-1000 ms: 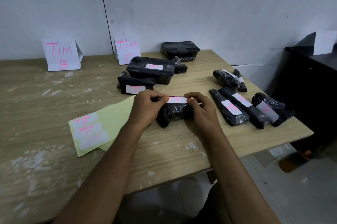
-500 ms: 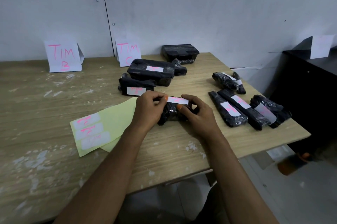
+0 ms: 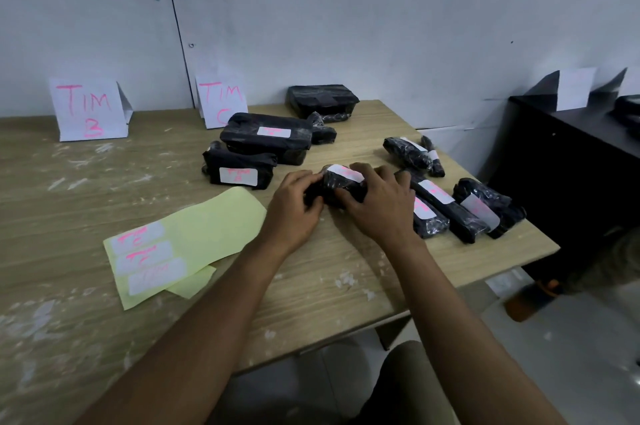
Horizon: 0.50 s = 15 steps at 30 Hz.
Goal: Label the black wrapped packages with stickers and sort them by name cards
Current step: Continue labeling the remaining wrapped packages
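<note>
Gripping a black package (image 3: 341, 187) with a white sticker (image 3: 346, 172) on top, left hand (image 3: 294, 208) and right hand (image 3: 379, 208) both curl around it mid-table (image 3: 69, 203).

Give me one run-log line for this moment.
step: pressing sticker onto black package | left hand: gripping package | right hand: gripping package | sheet: three stickers left

Packages on the table (image 3: 104, 189), placed around the held package (image 3: 341, 182)

Sticker sheet (image 3: 194, 237) lies left of it; two labelled packages (image 3: 266, 137) behind-left, cards (image 3: 88, 109) beyond them at the wall; more packages (image 3: 446, 206) right; both hands (image 3: 294, 206) on it.
</note>
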### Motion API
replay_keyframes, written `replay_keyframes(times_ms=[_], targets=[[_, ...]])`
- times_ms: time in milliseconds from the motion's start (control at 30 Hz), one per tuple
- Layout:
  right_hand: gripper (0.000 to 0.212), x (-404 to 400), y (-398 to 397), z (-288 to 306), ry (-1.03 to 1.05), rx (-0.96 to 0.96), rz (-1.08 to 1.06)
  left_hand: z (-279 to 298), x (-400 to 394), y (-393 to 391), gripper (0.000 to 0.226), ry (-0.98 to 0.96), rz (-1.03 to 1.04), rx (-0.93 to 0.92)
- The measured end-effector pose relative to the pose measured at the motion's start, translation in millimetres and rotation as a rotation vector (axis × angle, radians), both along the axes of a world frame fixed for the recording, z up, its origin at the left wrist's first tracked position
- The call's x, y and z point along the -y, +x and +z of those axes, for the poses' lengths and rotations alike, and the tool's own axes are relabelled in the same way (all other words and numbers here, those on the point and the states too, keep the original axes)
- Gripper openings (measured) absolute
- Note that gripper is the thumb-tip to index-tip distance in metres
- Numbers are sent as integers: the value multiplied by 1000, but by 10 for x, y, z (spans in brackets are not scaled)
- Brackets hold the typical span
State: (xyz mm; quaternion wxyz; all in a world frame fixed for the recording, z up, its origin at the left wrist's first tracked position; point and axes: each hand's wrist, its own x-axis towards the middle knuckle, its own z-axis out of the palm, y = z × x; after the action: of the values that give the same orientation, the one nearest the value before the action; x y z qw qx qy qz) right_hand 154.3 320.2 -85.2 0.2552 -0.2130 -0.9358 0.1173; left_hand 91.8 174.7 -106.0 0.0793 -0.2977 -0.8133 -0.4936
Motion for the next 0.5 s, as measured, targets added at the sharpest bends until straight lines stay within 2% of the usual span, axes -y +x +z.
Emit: replay_keyframes(times_ms=[67,200,367,500], targets=[[52,-54,-27,55,35,83,-51,-10,-55,-20,52,-31,-7,27],[60,-125,-229,164,44,124,-177,-46,-165,-42,61,-112,-42,75],[66,-154,-411,258,109,226,-170,-74,-218,-104,52,-380,0,-83],[61,-129,-504,278,142,268,-160,-65,-324,-176,40,-461,77,-168]])
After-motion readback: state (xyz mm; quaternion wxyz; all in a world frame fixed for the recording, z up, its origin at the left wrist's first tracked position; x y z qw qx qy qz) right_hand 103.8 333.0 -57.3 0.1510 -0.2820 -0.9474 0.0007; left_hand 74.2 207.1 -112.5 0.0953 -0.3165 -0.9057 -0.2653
